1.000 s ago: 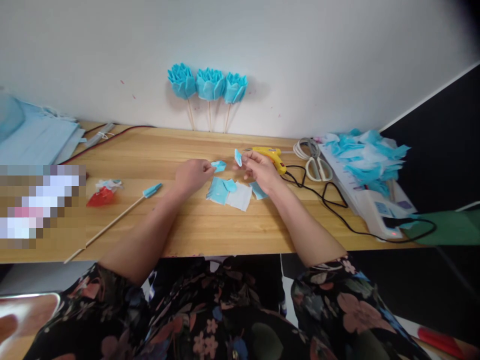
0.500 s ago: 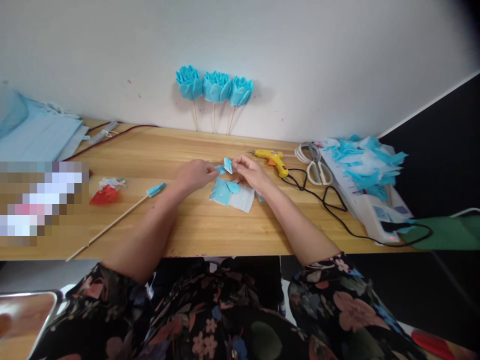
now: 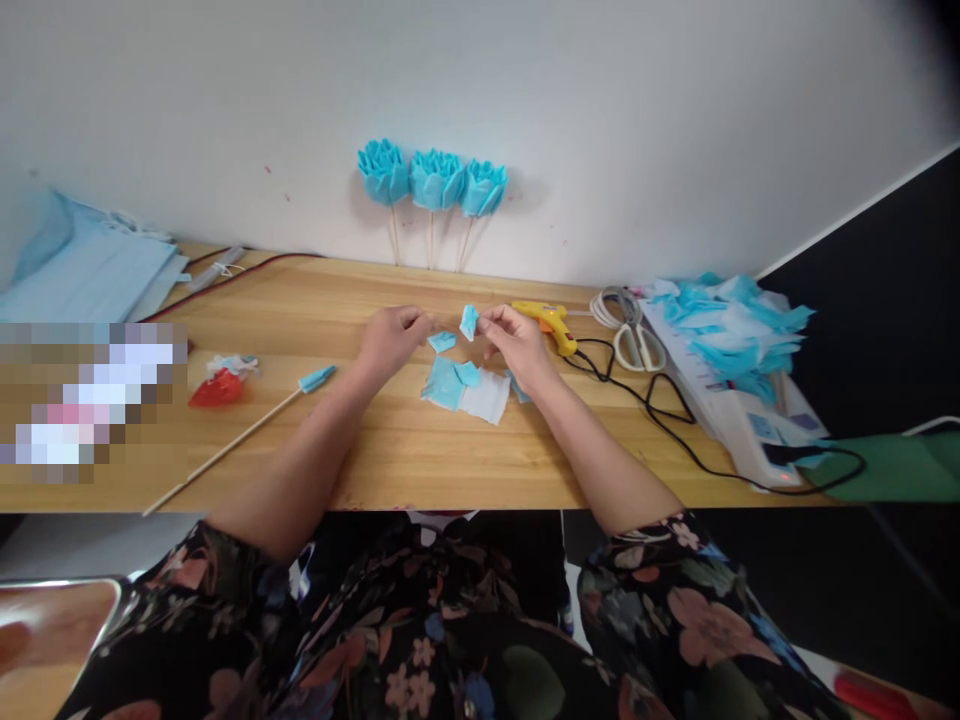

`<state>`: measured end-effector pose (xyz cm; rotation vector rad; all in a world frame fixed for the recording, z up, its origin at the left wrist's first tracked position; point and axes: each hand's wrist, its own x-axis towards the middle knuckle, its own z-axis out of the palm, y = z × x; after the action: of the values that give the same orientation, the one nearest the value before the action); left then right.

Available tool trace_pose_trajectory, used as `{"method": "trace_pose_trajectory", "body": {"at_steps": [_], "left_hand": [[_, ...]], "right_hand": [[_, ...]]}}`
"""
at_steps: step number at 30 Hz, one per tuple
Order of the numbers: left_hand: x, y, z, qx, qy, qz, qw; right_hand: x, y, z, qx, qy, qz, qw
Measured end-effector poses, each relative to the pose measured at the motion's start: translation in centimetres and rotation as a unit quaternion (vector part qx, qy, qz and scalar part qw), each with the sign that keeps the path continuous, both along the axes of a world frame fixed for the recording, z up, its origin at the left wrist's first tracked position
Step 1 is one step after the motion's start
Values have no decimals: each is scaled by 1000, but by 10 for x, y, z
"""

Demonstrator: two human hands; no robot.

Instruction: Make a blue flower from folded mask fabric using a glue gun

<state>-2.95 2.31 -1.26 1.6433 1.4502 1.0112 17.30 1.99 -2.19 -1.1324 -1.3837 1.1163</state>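
Observation:
In my right hand (image 3: pixel 519 345) a small folded blue fabric petal (image 3: pixel 469 322) is pinched between thumb and fingertips, held just above the table. My left hand (image 3: pixel 394 338) is across from it, fingers loosely bent and slightly apart, with nothing visible in them. Just beside its fingertips a second folded blue petal (image 3: pixel 442 342) lies on the wood. Below both hands are flat cut pieces, a blue square (image 3: pixel 442 385) and a white square (image 3: pixel 486 397). A wooden stick with a rolled blue tip (image 3: pixel 317 378) lies left of my left forearm.
Three blue fabric flowers (image 3: pixel 437 180) on sticks lean against the wall. Right of my hands lie a yellow glue gun (image 3: pixel 551 325), its black cord, scissors (image 3: pixel 639 347) and a power strip (image 3: pixel 750 440). Blue scraps (image 3: pixel 739 320) are piled behind. A red packet (image 3: pixel 217 387) lies left.
My left hand has drawn back a little from the small blue petal, which now lies free on the table. My right hand has shifted slightly right with its petal.

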Motion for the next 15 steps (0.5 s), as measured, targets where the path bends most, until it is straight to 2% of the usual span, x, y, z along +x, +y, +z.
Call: {"method": "trace_pose_trajectory", "body": {"at_steps": [4,7,11,15], "left_hand": [[7,-4,0,-29,-95,-81,992],[11,-8,3,-30,-106,-115,987],[16,-13,7,-34,-107,-109,988],[21,-14,4,-48,-133,-85,986]], "right_hand": [[2,1,-4,23,-17,-29,999],[4,2,-5,54,-44,-45,997],[4,0,-4,105,-95,-56,988],[2,-5,1,122,-128,-64,982]]}}
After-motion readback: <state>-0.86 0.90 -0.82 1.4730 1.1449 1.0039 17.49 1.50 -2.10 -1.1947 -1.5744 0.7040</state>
